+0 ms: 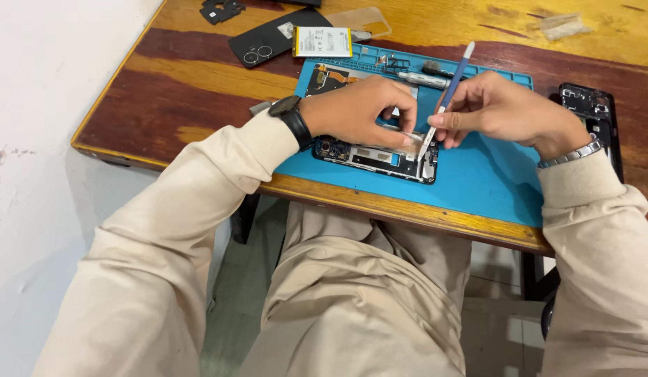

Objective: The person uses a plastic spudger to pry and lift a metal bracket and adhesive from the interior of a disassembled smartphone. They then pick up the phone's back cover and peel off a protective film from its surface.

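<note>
The left hand [359,112] pins the opened phone [380,155] on the blue mat [477,181], hiding its middle; the right hand [502,112] has its fingers pinched shut on a blue-handled pry tool [446,94] (tip at the phone's edge).

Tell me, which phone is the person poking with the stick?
The opened phone on the blue mat, under both hands; the black back cover and the frame lie untouched on the wood.
</note>
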